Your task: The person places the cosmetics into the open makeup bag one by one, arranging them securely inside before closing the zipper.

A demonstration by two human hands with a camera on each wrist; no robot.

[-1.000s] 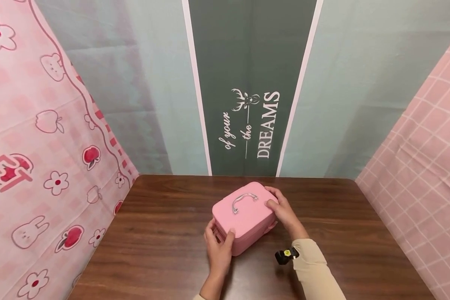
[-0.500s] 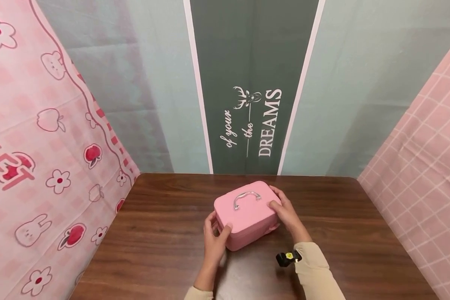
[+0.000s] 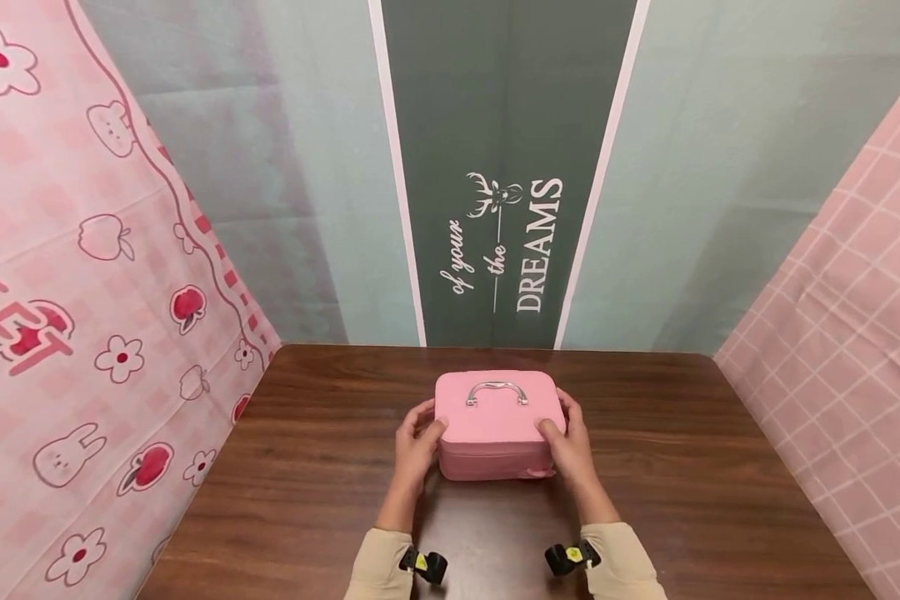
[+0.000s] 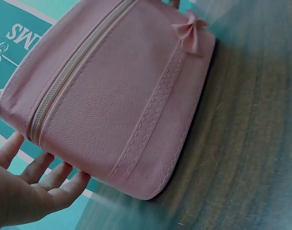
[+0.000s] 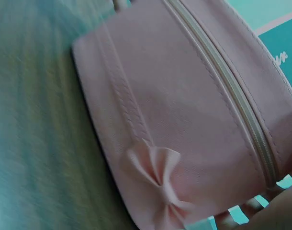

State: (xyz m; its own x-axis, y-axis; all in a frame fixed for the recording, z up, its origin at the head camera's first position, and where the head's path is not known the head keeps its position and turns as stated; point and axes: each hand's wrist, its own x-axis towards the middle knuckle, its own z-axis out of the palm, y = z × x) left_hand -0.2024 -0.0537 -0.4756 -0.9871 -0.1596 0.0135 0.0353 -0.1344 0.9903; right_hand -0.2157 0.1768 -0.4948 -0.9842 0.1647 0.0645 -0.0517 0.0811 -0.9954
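Note:
A pink cosmetic case (image 3: 495,427) stands upright on the table, its long front side facing me. On its lid is a silver handle (image 3: 497,386). My left hand (image 3: 416,442) grips the left end, thumb at the lid's front corner, and in the left wrist view its fingers (image 4: 57,178) press the side. My right hand (image 3: 572,443) holds the right end, thumb on the lid, fingers behind the corner. A zipper (image 4: 72,69), closed along the front, runs below the lid. Low on the front, toward the right, sits a small pink bow (image 5: 161,184).
The brown wooden table (image 3: 307,500) ends at a green hanging cloth (image 3: 495,100) behind the case. Pink printed cloth (image 3: 120,292) hangs on the left, pink checked cloth (image 3: 855,317) on the right. Black wrist cameras (image 3: 429,567) sit at both sleeves.
Both hands have turned the case clockwise as seen from above, from a slanted position to square with the table. My left hand has moved away from me; the case's front now faces me.

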